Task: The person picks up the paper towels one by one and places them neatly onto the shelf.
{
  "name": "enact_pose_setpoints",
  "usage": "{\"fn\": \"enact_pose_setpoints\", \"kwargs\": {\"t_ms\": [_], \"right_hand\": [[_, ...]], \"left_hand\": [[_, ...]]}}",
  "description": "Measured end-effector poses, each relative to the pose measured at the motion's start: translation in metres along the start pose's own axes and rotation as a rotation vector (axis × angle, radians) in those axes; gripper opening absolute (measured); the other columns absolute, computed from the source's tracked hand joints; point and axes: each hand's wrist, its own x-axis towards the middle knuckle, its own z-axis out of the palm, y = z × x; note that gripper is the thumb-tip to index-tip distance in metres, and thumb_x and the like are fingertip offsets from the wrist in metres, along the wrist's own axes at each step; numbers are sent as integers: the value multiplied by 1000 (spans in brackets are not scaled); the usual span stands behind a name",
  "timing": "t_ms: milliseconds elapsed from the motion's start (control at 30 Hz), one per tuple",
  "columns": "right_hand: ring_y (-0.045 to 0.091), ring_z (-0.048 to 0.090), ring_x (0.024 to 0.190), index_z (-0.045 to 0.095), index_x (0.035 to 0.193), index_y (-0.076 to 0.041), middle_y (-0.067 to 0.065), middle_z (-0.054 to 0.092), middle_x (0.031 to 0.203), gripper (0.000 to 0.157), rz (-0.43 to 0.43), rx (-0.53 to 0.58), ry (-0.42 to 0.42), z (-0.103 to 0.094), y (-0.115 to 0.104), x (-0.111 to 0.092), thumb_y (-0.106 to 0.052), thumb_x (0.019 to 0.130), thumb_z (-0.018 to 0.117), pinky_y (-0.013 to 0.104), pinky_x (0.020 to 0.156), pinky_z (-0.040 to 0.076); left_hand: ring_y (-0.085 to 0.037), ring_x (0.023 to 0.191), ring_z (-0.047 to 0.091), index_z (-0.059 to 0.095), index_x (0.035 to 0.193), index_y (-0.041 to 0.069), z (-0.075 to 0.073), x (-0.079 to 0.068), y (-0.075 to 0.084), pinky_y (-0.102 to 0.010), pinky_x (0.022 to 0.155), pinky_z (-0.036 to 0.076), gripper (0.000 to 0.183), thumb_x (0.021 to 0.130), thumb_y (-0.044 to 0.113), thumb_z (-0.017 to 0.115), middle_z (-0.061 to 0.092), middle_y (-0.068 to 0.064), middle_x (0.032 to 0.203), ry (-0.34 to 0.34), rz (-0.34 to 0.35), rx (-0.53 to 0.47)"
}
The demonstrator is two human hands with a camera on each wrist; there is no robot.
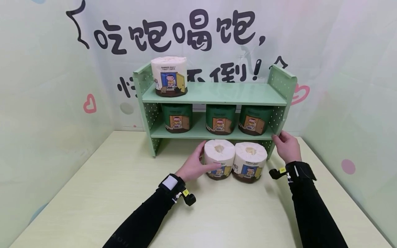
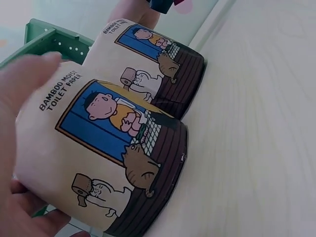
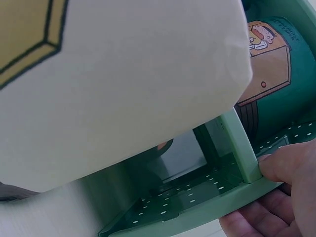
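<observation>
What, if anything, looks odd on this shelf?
Only the spacing: on the lower tier, the left green toilet paper roll stands apart, while the middle roll and right roll sit close together. No damage shows.

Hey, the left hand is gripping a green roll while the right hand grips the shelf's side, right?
Not quite: the roll in the left hand is mostly white, as the head view shows. The right hand does grip the shelf's side.

White cartoon-printed rolls [image 1: 221,156], pale-green hole-dotted shelf [image 1: 229,93]
</observation>
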Motion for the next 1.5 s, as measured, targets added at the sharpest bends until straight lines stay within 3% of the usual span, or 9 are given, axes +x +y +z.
{"fn": "enact_pose_setpoints", "kwargs": {"t_ms": [333,600,867,1133,1500], "right_hand": [[33,51,119,51,142,-3,20,57,129,46,11,8,-5,0,-1,-1,-31,106,49,58,99,40],[33,51,119,51,142,-3,20,58,129,45,6,8,-4,-1,0,-2,-29,106,49,58,98,40],[33,51,119,50,143,-4,20,57,129,45,6,0,-6,-1,0,-2,-30,106,49,58,98,40],[33,50,119,50,143,-4,20,57,130,45,6,3,-11,-1,0,-2,-30,106,49,58,98,40],[33,51,119,50,143,-4,20,57,130,46,2,0,-10,0,0,-1,-30,106,48,58,98,41]], "left_hand": [[-25,129,36,14,157,16,-3,1,-3,-54,105,34,119,70,47,89,30,-10,148,31,-17,44],[-28,127,35,16,158,17,-5,1,-5,-58,104,31,125,64,44,93,26,-13,148,2,-32,56],[-19,114,41,41,144,21,-6,0,-6,-50,100,38,97,65,42,93,37,-3,127,-27,20,16],[-16,115,49,35,142,17,-9,0,-8,-51,104,35,99,65,39,94,52,0,128,-82,14,-59],[-19,121,45,13,154,12,-8,2,-9,-53,107,29,117,70,31,92,45,-7,137,-147,41,-53]]}}
